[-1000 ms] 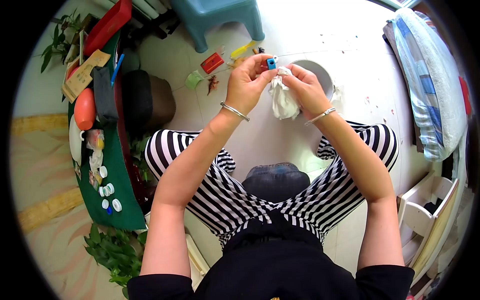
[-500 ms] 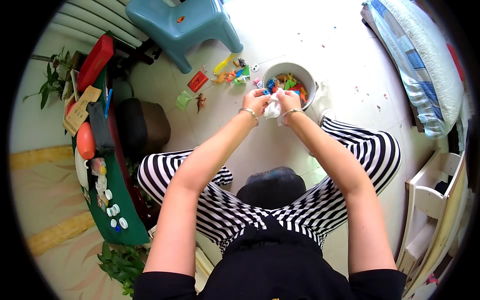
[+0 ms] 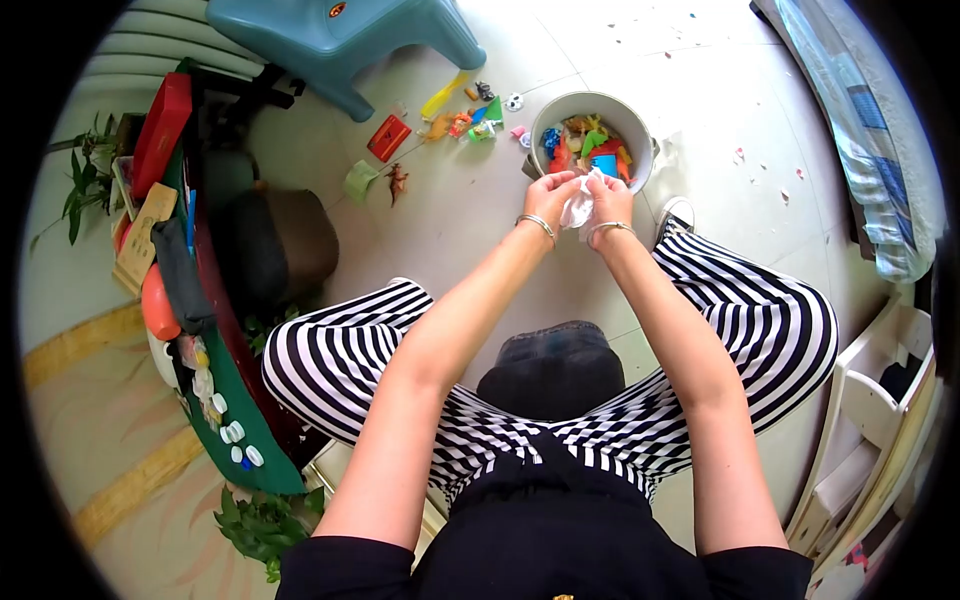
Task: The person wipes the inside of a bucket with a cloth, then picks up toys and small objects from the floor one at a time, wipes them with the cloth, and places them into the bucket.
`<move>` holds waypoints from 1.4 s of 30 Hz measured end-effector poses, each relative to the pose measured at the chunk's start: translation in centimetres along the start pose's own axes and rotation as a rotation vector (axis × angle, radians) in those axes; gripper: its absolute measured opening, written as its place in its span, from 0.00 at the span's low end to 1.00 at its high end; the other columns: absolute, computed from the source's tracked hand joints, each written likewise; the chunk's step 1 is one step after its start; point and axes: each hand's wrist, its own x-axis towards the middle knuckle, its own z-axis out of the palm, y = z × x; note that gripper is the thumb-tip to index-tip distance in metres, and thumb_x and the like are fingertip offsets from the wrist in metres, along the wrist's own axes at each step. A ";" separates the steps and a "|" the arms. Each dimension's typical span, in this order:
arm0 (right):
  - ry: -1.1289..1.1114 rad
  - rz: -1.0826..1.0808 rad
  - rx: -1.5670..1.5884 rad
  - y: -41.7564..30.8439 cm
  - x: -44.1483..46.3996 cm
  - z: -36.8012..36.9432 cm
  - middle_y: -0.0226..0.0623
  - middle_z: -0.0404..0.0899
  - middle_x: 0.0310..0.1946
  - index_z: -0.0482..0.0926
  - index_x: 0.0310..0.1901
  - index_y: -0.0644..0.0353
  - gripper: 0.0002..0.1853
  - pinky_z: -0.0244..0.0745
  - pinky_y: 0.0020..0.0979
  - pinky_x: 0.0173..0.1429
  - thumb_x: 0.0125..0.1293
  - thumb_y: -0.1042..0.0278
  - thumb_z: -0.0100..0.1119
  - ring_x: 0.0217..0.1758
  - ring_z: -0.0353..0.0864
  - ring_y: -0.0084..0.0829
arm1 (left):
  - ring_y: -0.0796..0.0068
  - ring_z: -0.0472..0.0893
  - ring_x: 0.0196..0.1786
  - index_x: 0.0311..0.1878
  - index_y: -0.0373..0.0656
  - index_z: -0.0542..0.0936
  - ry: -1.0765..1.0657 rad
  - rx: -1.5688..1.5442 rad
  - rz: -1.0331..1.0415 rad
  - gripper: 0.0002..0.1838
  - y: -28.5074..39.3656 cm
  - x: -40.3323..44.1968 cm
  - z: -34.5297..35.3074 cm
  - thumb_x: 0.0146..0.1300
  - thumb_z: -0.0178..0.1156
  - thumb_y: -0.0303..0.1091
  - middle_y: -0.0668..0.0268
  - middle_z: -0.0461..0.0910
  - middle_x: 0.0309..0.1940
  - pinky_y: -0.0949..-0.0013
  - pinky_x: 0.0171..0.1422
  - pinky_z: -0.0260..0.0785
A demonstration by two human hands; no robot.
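Note:
A crumpled white tissue (image 3: 577,210) hangs between my two hands, just in front of the bucket's near rim. My right hand (image 3: 611,203) is closed on it, with fingers pinched together. Close beside it, my left hand (image 3: 549,198) is also closed, its fingertips touching the tissue; whatever small thing it holds is hidden. Beyond my fingers stands a grey-white bucket (image 3: 642,128) with colourful toys inside. Among them are a green piece (image 3: 592,139), a red-orange toy (image 3: 561,157) and a blue block (image 3: 604,164).
Loose toys (image 3: 462,124), a red card (image 3: 389,137) and a brown dinosaur figure (image 3: 397,183) lie left of the bucket. A blue-grey plastic chair (image 3: 370,40) stands behind them. A green-topped table (image 3: 262,452) with bottle caps is at left, a dark stool (image 3: 550,370) between my legs.
Both hands have shifted slightly right in view, along with the bucket as the view moved. A small blue piece at my left fingertips is no longer visible. The tissue stays held.

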 end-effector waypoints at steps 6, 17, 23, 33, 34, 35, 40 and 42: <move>-0.141 0.011 -0.060 2.2 -2.8 2.3 0.40 0.76 0.36 0.70 0.44 0.66 0.15 0.75 0.28 0.39 0.56 0.72 0.59 0.35 0.78 0.28 | 0.73 0.78 0.41 0.41 0.34 0.75 0.089 0.103 0.136 0.11 1.1 -3.1 -3.7 0.55 0.61 0.24 0.61 0.77 0.38 0.71 0.45 0.73; -0.265 0.069 -0.135 8.8 -5.8 10.0 0.34 0.75 0.30 0.73 0.40 0.64 0.11 0.70 0.26 0.33 0.64 0.64 0.52 0.31 0.73 0.23 | 0.78 0.75 0.31 0.34 0.37 0.76 0.497 -0.004 0.233 0.04 1.4 -2.9 -11.0 0.56 0.60 0.25 0.66 0.77 0.29 0.76 0.36 0.70; -0.181 0.042 -0.248 13.8 -1.5 11.0 0.36 0.76 0.31 0.74 0.42 0.64 0.09 0.71 0.26 0.33 0.64 0.69 0.50 0.29 0.74 0.23 | 0.78 0.77 0.29 0.34 0.36 0.75 0.539 0.311 0.284 0.04 1.6 0.1 -14.3 0.57 0.57 0.26 0.64 0.79 0.30 0.75 0.35 0.72; 0.043 0.161 -0.216 15.8 5.3 10.2 0.34 0.76 0.31 0.73 0.42 0.66 0.08 0.72 0.26 0.32 0.65 0.72 0.48 0.28 0.75 0.23 | 0.70 0.80 0.37 0.36 0.42 0.80 0.288 0.983 0.430 0.06 2.2 10.4 -13.3 0.57 0.55 0.25 0.63 0.80 0.35 0.69 0.42 0.72; 0.064 0.180 -0.151 16.1 5.6 10.2 0.34 0.76 0.32 0.73 0.43 0.65 0.08 0.73 0.26 0.33 0.65 0.72 0.48 0.29 0.75 0.23 | 0.67 0.80 0.39 0.36 0.43 0.80 0.230 1.107 0.496 0.06 2.4 11.6 -12.6 0.56 0.55 0.24 0.62 0.80 0.36 0.67 0.44 0.71; 0.084 0.236 -0.097 15.2 5.4 10.7 0.33 0.77 0.33 0.73 0.43 0.65 0.09 0.73 0.26 0.34 0.66 0.71 0.47 0.31 0.75 0.23 | 0.62 0.78 0.43 0.39 0.45 0.79 0.149 1.201 0.453 0.09 2.7 12.8 -12.1 0.54 0.56 0.25 0.63 0.79 0.41 0.64 0.48 0.71; 0.115 0.308 0.010 16.2 7.9 10.6 0.32 0.76 0.39 0.71 0.48 0.61 0.11 0.72 0.25 0.41 0.67 0.68 0.45 0.37 0.75 0.22 | 0.61 0.76 0.48 0.46 0.47 0.76 0.029 1.368 0.765 0.15 0.2 19.5 -11.9 0.53 0.58 0.26 0.66 0.75 0.48 0.62 0.50 0.71; 0.234 0.317 0.069 16.2 8.9 11.0 0.28 0.74 0.46 0.69 0.53 0.56 0.14 0.69 0.24 0.49 0.69 0.64 0.44 0.44 0.73 0.20 | 0.60 0.76 0.47 0.45 0.48 0.76 -0.002 1.453 0.584 0.15 0.6 20.3 -11.0 0.52 0.59 0.27 0.65 0.74 0.47 0.61 0.49 0.71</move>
